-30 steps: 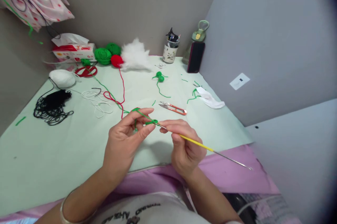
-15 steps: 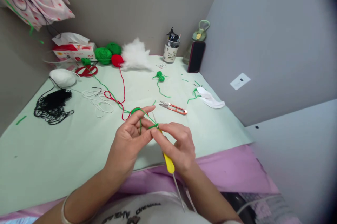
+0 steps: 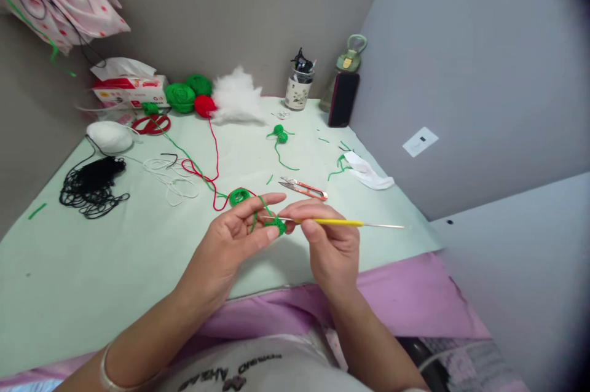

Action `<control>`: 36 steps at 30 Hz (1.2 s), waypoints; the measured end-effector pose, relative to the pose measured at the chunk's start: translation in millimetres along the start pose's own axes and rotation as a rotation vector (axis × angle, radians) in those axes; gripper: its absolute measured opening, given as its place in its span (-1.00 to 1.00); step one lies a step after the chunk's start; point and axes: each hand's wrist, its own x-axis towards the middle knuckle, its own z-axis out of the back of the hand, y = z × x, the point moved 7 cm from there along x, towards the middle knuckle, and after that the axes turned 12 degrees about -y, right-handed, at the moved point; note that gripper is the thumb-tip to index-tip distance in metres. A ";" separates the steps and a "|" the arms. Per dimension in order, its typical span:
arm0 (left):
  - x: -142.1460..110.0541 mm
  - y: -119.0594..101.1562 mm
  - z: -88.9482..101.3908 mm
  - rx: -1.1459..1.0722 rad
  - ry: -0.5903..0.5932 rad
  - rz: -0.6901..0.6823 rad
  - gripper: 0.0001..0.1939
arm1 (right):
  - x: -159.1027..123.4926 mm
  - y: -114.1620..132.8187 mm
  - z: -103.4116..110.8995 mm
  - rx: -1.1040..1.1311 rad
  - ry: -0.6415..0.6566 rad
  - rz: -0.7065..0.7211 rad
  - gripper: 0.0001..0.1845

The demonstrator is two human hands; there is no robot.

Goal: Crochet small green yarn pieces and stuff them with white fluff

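My left hand (image 3: 237, 232) pinches a small green crochet piece (image 3: 278, 226) between thumb and fingers, its index finger stretched out with green yarn running over it. A yellow-handled crochet hook (image 3: 338, 222) lies almost level in my right hand (image 3: 334, 244), gripped between thumb and fingers. The hook's thin tip meets the crochet piece; whether it passes through a stitch I cannot tell. Just behind my left fingers sits a coil of green yarn (image 3: 239, 197) on the table. Orange thread snips (image 3: 304, 188) lie beyond my right hand.
At the back stand a tissue box (image 3: 133, 90), green yarn balls (image 3: 180, 98), a red yarn ball (image 3: 205, 106), white stuffing (image 3: 238, 97), a pen cup (image 3: 298, 91) and a phone (image 3: 343, 100). Black yarn (image 3: 94, 186) lies left; small green balls (image 3: 282, 137) lie mid-table.
The crochet hook has swung from pointing steeply down toward my body to nearly level, its rear end now to the right. My right hand has turned and shifted slightly right; the green piece shows more.
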 end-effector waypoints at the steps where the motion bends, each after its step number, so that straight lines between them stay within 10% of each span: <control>1: -0.4 1.1 -1.4 -0.005 0.011 0.001 -0.61 | -0.4 -0.1 -1.2 -0.028 -0.009 0.005 -0.82; 5: -0.3 2.7 -0.6 0.017 -0.030 -0.034 -0.64 | -4.3 2.4 -3.1 -0.136 -0.030 0.062 -0.78; 12: 1.8 8.2 -3.5 -0.136 -0.042 0.130 -0.60 | -22.9 24.5 -13.9 -0.537 0.086 0.654 -0.57; 21: 1.7 -1.8 -1.8 -0.022 -0.056 0.004 -0.65 | 1.7 -1.5 0.4 -0.091 -0.049 0.034 -0.81; 36: -1.4 -4.3 4.6 0.090 -0.089 -0.102 -0.74 | 2.9 1.0 2.1 -0.069 -0.036 -0.033 -0.78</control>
